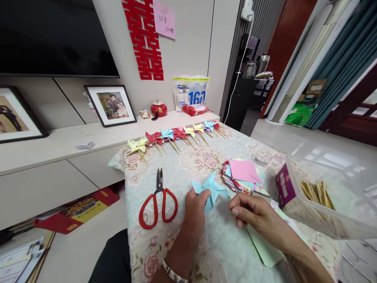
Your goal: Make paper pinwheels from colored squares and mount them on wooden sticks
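Observation:
My left hand (pixel 196 206) grips a light blue paper pinwheel (pixel 212 188) by its left side, thumb on top. The pinwheel's blades are folded in toward the middle. Just right of it, my right hand (pixel 250 212) is closed, thumb and fingers pinched together; whatever they hold is hidden or too small to make out. Red-handled scissors (pixel 159 200) lie left of my left hand, blades pointing away. Beyond my right hand sits a pile of coloured paper squares (pixel 243 171), pink on top. Pale green paper sheets (pixel 265 247) lie partly under my right forearm.
A row of finished pinwheels on sticks (pixel 173 135) lies along the far side of the flowered tablecloth (pixel 203 159). To the right stands a clear plastic box (pixel 312 220) with wooden sticks (pixel 316 194). Behind is a white cabinet (pixel 67 151) with framed photos (pixel 112 106).

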The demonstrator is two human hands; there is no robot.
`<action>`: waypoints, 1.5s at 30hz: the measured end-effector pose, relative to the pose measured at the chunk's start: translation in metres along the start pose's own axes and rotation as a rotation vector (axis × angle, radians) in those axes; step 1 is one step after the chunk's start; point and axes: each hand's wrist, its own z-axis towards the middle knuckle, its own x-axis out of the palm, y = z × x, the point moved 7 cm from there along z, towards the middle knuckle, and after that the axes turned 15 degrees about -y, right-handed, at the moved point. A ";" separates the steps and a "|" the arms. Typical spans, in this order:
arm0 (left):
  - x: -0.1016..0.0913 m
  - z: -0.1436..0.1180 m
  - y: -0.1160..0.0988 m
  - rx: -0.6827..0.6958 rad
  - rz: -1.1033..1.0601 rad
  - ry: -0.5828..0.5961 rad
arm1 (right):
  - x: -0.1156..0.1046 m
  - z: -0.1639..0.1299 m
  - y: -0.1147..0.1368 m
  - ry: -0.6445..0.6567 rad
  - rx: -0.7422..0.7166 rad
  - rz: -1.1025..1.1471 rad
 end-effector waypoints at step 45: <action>0.018 -0.025 -0.017 0.143 -0.012 0.098 | -0.002 0.013 0.016 -0.494 -0.315 -0.047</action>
